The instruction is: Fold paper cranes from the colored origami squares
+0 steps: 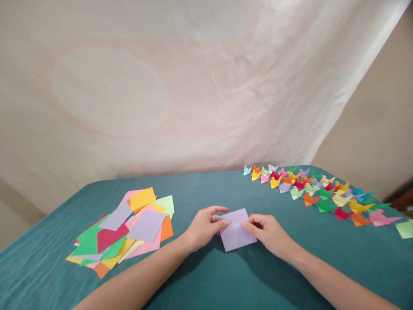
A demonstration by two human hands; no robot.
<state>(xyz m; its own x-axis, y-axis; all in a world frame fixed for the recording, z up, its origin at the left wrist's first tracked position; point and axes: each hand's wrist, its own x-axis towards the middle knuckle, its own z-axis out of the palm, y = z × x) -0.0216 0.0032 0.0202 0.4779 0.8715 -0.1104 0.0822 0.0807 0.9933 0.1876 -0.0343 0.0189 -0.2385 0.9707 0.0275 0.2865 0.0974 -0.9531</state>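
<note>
Our left hand [202, 226] pinches the left edge of the lilac paper [235, 241], its thumb flat on the upper face and its forefinger reaching out along the far side; our right hand [269, 232] pinches the opposite edge, thumb on top and the other fingers curled, their tips hidden beneath. The paper sits between the two hands, in front of us at the near middle of the teal cloth [206, 288], a little tilted; we cannot tell whether its lower edge touches down. We judge it very light, thin and bendable, crisp enough to keep a crease, a bit slick under dry fingertips, and easy to dent or tear if pulled hard. It seems best taken by the edges or corners, between thumb and forefinger, with a gentle squeeze and no tugging apart. Well to the left lies a loose heap of coloured sheets [121, 234], overlapping at all angles. To the right, folded paper birds [342, 199] stand in slanting rows, many colours together. Beyond the far edge hangs a pale, wrinkled drape [193, 94].
</note>
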